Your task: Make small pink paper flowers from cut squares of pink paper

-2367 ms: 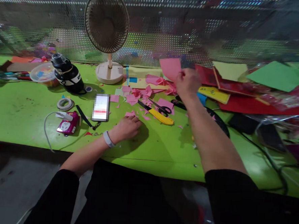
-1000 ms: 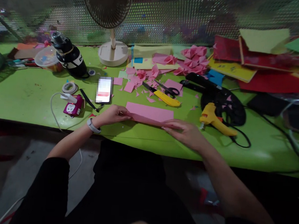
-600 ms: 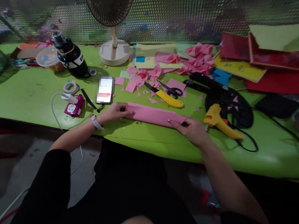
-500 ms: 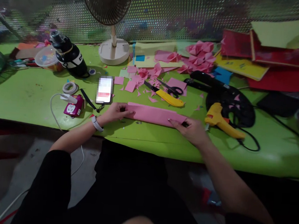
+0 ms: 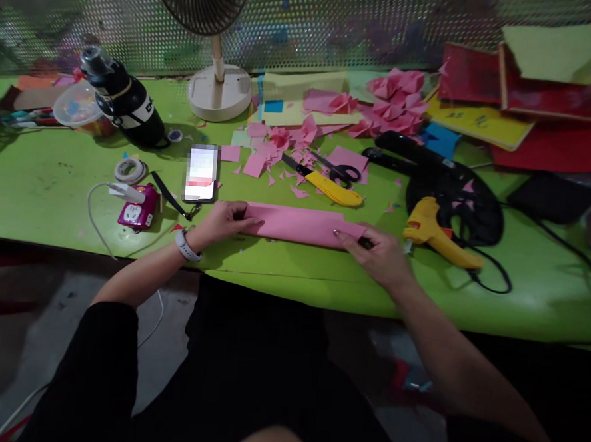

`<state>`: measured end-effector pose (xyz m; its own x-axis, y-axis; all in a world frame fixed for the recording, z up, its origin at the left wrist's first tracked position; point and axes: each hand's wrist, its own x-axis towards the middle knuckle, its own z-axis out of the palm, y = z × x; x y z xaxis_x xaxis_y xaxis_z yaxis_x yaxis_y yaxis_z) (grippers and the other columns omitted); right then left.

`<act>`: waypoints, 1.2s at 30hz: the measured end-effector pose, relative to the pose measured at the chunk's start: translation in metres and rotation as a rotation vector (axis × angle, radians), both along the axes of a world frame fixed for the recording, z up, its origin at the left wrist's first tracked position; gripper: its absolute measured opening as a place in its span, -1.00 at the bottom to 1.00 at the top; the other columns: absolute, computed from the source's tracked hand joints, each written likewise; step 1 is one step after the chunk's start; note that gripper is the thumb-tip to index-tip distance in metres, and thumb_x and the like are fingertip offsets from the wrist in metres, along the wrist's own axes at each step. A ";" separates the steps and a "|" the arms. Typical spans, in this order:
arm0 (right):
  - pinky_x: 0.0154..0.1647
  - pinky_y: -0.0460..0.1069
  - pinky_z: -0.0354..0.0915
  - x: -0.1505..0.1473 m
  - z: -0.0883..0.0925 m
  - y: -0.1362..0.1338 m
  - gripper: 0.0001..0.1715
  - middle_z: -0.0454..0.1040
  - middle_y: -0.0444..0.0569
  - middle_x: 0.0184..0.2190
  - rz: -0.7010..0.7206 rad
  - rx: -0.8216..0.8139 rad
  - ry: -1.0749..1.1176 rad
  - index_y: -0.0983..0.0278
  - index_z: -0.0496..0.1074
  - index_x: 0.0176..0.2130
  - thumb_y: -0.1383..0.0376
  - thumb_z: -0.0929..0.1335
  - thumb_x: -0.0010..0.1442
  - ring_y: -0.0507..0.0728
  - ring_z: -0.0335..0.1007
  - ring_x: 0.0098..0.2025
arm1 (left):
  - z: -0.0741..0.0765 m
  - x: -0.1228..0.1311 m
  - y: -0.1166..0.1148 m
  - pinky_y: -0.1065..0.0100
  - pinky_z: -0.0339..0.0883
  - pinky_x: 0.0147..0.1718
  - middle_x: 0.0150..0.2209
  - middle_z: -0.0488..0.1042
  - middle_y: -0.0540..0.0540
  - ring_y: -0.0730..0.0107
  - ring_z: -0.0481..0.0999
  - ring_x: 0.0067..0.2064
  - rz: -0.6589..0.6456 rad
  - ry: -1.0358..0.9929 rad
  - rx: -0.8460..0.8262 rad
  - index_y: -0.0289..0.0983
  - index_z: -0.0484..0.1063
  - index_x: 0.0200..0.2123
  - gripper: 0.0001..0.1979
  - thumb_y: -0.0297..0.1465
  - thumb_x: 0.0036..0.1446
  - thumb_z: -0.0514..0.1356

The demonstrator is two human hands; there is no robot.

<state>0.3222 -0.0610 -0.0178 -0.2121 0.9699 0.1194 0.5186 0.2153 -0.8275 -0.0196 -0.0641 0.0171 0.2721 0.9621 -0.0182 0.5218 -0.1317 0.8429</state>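
A long folded strip of pink paper [image 5: 300, 225] stretches between my two hands, just above or on the front part of the green table. My left hand [image 5: 227, 221] pinches its left end, thumb on top and fingers underneath. At the right end my right hand [image 5: 376, 252] grips the paper the same way, with the thumb pressed on its face. Behind the strip lie a yellow utility knife [image 5: 335, 189], black scissors [image 5: 341, 170] and scattered pink paper scraps [image 5: 259, 160]. Folded pink paper flowers [image 5: 397, 100] are piled farther back.
A yellow glue gun [image 5: 442, 233] lies to the right, before a black long-armed tool [image 5: 481, 206]. To the left are a phone [image 5: 201, 173], a magenta power adapter [image 5: 139, 207], a tape roll [image 5: 130, 169] and a dark bottle [image 5: 127, 101]. A fan [image 5: 219, 95] stands behind.
The view has shifted slightly. Both hands keep hold of the pink paper, which looks nearly unchanged.
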 end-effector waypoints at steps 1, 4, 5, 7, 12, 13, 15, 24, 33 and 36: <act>-0.14 0.18 0.49 0.001 -0.001 0.000 -0.62 0.66 0.03 -0.20 0.001 -0.007 -0.003 0.18 0.64 -0.22 -0.03 0.44 0.18 0.27 0.58 -0.18 | 0.000 0.000 0.000 0.34 -0.15 -0.55 -0.60 0.07 0.09 0.54 0.03 -0.54 -0.001 0.013 0.009 -0.21 0.13 -0.60 -0.49 -0.12 0.16 0.32; -0.11 0.18 0.48 0.001 -0.004 0.000 -0.62 0.66 0.03 -0.18 0.009 -0.015 -0.009 0.19 0.64 -0.19 -0.02 0.43 0.19 0.26 0.57 -0.15 | 0.001 -0.001 0.000 0.33 -0.17 -0.54 -0.60 0.04 0.10 0.53 0.00 -0.53 -0.005 0.044 0.026 -0.21 0.11 -0.60 -0.48 -0.11 0.17 0.31; -0.11 0.17 0.47 0.001 -0.004 0.000 -0.62 0.66 0.03 -0.19 0.013 -0.013 -0.014 0.19 0.63 -0.19 -0.03 0.42 0.20 0.26 0.57 -0.16 | 0.001 -0.001 0.000 0.33 -0.17 -0.54 -0.59 0.03 0.10 0.53 -0.01 -0.53 -0.005 0.052 0.028 -0.21 0.10 -0.60 -0.48 -0.11 0.17 0.30; -0.11 0.17 0.47 0.000 -0.004 0.000 -0.61 0.64 0.03 -0.20 0.013 0.011 -0.032 0.19 0.62 -0.21 -0.04 0.41 0.22 0.25 0.56 -0.17 | 0.000 -0.001 0.000 0.35 -0.16 -0.54 -0.59 0.04 0.11 0.54 0.00 -0.53 0.003 0.058 0.031 -0.22 0.11 -0.59 -0.49 -0.11 0.17 0.31; -0.13 0.19 0.42 -0.003 -0.004 0.001 -0.52 0.57 0.04 -0.27 -0.011 0.136 -0.140 0.17 0.54 -0.36 -0.15 0.36 0.24 0.25 0.50 -0.21 | -0.002 0.001 -0.002 0.40 -0.05 -0.56 -0.56 0.19 0.13 0.54 0.15 -0.54 0.013 0.020 0.024 -0.27 0.42 -0.20 -0.70 -0.18 0.18 0.33; -0.16 0.18 0.41 -0.003 -0.004 0.002 -0.50 0.55 0.04 -0.30 -0.007 0.142 -0.170 0.17 0.52 -0.38 -0.16 0.34 0.24 0.25 0.49 -0.24 | -0.003 0.001 -0.002 0.41 -0.04 -0.57 -0.57 0.21 0.14 0.53 0.17 -0.54 0.010 0.025 0.025 -0.27 0.42 -0.05 -0.64 -0.19 0.19 0.33; -0.26 0.15 0.38 -0.003 -0.004 0.002 -0.45 0.52 0.04 -0.34 0.002 0.144 -0.227 0.17 0.48 -0.41 -0.19 0.31 0.26 0.24 0.45 -0.30 | -0.004 0.001 -0.003 0.42 0.02 -0.57 -0.58 0.24 0.15 0.52 0.21 -0.55 0.021 0.061 0.050 -0.28 0.34 0.15 -0.49 -0.21 0.21 0.32; -0.27 0.15 0.34 -0.003 -0.008 0.006 -0.38 0.48 0.05 -0.37 -0.012 0.181 -0.314 0.17 0.39 -0.47 -0.25 0.26 0.26 0.25 0.42 -0.30 | 0.002 0.014 -0.013 -0.04 0.12 0.33 0.35 0.27 -0.26 0.06 0.26 0.38 -0.206 0.556 0.676 -0.16 0.15 0.38 -0.48 -0.27 0.41 0.06; -0.36 0.12 0.31 -0.001 -0.009 0.008 -0.47 0.51 0.05 -0.31 -0.008 0.138 -0.304 0.18 0.48 -0.36 -0.18 0.30 0.27 0.24 0.42 -0.30 | -0.019 0.068 -0.033 -0.14 -0.43 0.46 0.51 -0.14 -0.26 -0.02 -0.23 0.53 -0.521 0.664 0.602 -0.26 -0.31 0.51 -0.03 0.19 0.28 -0.06; -0.37 0.12 0.29 0.000 -0.009 0.008 -0.48 0.48 0.04 -0.35 -0.004 0.120 -0.301 0.17 0.46 -0.38 -0.17 0.30 0.27 0.23 0.40 -0.33 | -0.023 0.067 -0.030 -0.13 -0.44 0.46 0.51 -0.15 -0.25 -0.02 -0.22 0.53 -0.520 0.652 0.574 -0.25 -0.28 0.51 -0.03 0.21 0.28 -0.07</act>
